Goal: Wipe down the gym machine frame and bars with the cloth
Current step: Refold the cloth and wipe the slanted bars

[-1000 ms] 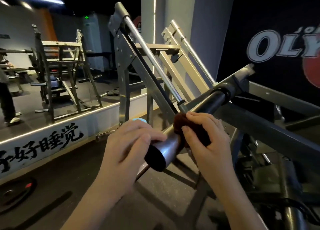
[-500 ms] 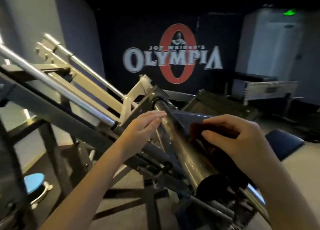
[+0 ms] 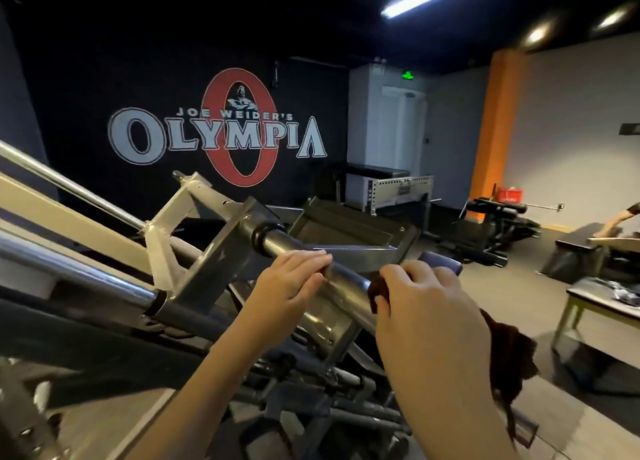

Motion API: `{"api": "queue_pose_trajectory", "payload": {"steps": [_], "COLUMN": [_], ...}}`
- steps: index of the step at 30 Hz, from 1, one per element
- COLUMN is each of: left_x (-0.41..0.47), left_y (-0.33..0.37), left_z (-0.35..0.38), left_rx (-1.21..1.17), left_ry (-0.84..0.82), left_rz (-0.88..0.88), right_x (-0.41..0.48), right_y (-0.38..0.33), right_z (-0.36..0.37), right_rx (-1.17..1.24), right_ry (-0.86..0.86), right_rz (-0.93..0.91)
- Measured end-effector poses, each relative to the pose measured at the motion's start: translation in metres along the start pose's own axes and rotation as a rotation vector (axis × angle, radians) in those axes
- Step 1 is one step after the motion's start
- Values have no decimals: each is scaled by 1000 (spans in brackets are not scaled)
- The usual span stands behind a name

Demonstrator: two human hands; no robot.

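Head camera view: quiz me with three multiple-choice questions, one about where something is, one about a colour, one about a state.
1. Where is the cloth? A on the floor; B in the right hand, against the steel bar; C on a bench.
2. What colour is the big O of the Olympia wall logo? A green; B blue; C red.
3. How is the left hand? A holding a bottle; B clenched in the air; C fingers straight, touching the bar.
Answers: B, its fingers curl round the cloth at the bar; C, the ring is red; C, straight fingers lie on the bar.
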State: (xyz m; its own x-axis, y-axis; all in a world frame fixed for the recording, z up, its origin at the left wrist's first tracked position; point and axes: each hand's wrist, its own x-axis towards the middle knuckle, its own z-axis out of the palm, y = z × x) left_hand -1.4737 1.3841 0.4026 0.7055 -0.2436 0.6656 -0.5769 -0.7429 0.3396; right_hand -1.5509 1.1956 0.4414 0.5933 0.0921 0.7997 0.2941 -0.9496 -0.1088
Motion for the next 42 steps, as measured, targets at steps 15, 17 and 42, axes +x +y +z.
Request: {"api": "queue_pose_trajectory", "payload": {"steps": [15, 17, 42], "left_x": [32, 29, 38], "left_y": [-88, -92, -154], "left_z": [-25, -22, -52], "left_rx": [-60, -63, 177], "left_ry": [-207, -208, -84], "left_rz": [91, 114, 191], "right_x": [-29, -26, 5], "right_y": [-69, -78, -86], "right_z": [61, 75, 122], "right_rx": [-466, -507, -487], "right_ry": [77, 25, 126], "right_rz": [208, 220, 104]}}
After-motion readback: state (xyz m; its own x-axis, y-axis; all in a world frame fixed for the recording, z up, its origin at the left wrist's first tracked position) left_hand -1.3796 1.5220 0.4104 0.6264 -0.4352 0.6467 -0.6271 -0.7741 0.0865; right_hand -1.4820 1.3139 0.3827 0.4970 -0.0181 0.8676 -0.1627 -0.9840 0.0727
